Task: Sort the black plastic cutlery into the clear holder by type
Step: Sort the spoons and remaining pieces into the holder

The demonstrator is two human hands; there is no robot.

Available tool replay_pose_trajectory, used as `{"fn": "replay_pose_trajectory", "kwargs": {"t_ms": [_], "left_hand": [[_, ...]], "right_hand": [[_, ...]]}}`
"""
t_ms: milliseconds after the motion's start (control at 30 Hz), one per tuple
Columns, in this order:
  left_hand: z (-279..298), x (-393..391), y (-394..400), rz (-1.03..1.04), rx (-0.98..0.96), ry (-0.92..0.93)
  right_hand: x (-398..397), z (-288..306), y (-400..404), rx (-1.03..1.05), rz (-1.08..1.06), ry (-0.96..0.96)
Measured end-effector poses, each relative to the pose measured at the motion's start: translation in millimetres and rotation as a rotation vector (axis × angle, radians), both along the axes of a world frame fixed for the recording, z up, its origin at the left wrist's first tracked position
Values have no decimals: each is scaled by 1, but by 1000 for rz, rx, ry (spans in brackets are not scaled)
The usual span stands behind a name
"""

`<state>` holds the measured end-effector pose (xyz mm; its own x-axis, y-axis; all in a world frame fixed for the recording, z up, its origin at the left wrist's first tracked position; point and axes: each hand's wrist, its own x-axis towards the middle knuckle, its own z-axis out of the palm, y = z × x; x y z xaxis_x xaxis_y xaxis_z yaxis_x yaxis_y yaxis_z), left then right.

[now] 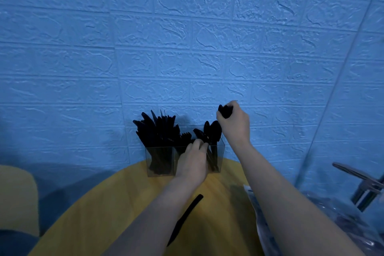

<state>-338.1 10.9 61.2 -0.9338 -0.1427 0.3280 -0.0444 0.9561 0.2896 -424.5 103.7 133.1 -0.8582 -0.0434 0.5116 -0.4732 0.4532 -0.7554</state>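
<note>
The clear holder [160, 164] stands at the far edge of the yellow round table [99, 210], against the blue wall. Its left compartment is packed with black knives [158, 129]. A fork [186, 136] shows in the middle, and black spoons [212, 131] stick out on the right. My left hand [194, 162] reaches over the holder's front, its fingers pinching black cutlery at the middle and right compartments. My right hand [233, 121] is raised above the right compartment and grips several black spoons [225, 111] in its fist. One black knife [185, 219] lies loose on the table between my forearms.
A crinkled clear plastic bag [340, 220] lies at the table's right side. A metal bracket [361, 183] on a glass panel stands at the far right. A yellow chair back [16, 197] sits at the lower left.
</note>
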Motion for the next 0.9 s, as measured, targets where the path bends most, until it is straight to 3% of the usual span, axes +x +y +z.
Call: {"fn": "replay_pose_trajectory", "kwargs": {"t_ms": [233,367,433,533,600,667,733,800,900], "left_hand": [[0,2,-3,-20,5,-34],[2,8,-6,-69,78,-70],[5,15,-8,-104,146,-101],[7,35,-15,-126,186,-116],[7,51,-21,-94,182,-131],[4,67,-27,-53,182,-180],[-2,83,-31,-20,170,-286],[-9,100,-35,-1,162,-424],[-19,126,-37,16,190,-541]], "right_hand": [[-5,-46,-4,279,57,-125],[-2,-52,7,293,110,-210],[5,-48,11,281,76,-163],[27,-45,16,210,51,67],[44,-45,18,214,171,172],[60,-49,19,368,418,123],[76,-61,17,651,641,-1],[88,-76,13,878,743,-72],[104,-92,8,960,791,-145]]}}
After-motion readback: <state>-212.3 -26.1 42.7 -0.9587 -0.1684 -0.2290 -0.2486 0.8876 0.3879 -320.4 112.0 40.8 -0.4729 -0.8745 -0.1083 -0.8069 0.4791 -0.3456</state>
